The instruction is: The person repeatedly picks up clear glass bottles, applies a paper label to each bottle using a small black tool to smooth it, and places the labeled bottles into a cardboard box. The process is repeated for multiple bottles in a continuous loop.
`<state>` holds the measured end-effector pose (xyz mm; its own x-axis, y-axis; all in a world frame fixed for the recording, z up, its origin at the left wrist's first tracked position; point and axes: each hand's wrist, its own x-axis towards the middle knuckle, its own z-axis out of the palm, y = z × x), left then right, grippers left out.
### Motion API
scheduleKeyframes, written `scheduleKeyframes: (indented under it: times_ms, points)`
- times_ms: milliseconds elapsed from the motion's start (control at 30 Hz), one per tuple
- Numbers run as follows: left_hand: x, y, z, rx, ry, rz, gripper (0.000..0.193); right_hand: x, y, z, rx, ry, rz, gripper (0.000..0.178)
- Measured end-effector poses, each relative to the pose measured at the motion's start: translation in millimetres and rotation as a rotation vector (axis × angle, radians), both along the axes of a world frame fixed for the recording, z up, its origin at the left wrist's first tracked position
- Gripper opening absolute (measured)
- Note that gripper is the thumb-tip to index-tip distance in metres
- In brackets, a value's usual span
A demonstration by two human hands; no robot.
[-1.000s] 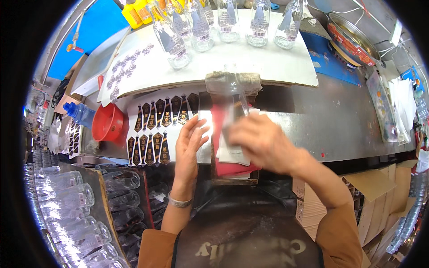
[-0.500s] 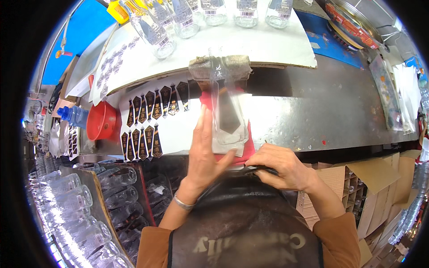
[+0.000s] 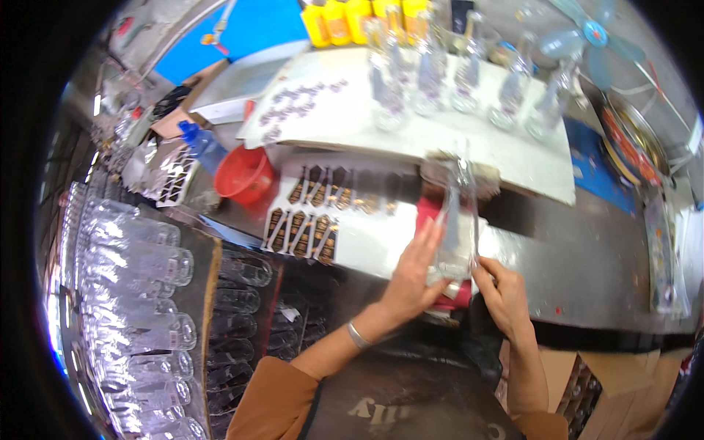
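A clear glass bottle (image 3: 456,227) lies before me, its neck resting on a cloth-wrapped block (image 3: 438,174). Pinkish-red cloth (image 3: 457,295) shows under its base and along its left side. My left hand (image 3: 412,279) rests against the bottle's left side with long, stretched fingers, the thumb apart near the base. My right hand (image 3: 504,295) is closed, thumb and fingers pinched at the bottle's lower right edge; blur hides what is in them. Left of the bottle lies a white sheet (image 3: 367,238) bearing several black-and-gold tie-shaped labels (image 3: 299,235).
Upright glass bottles (image 3: 468,77) stand on a raised white board (image 3: 337,125), with yellow containers (image 3: 336,23) behind. A red bucket (image 3: 246,176) and blue-capped bottle (image 3: 207,150) are at left. Many bottles (image 3: 147,293) lie stacked lower left. Cardboard boxes (image 3: 623,378) sit lower right.
My view has swung left, so the bench appears farther right. My right hand has moved from below the bottle's base up to its lower right edge. My left hand stays beside the bottle.
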<state>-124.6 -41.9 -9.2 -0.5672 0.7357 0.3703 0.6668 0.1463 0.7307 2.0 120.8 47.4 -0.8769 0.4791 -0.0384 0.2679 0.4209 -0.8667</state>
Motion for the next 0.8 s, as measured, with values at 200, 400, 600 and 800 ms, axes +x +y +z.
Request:
scheduleKeyframes:
  times_ms: [200,400,600,800]
  points:
    - [-92,-29,22,0.041,0.222,0.156,0.08,10,10,-4,0.085,-0.084,-0.058,0.029]
    - [-301,-102,14,-0.326,0.302,1.008,0.086,18,21,-28,0.049,0.029,-0.083,0.027]
    - [-319,-106,1,-0.36,0.363,0.865,0.078,25,24,-35,0.002,0.054,-0.171,0.025]
    - [-335,-145,-11,-0.158,0.615,0.909,0.026,30,25,-31,0.015,-0.008,-0.114,0.025]
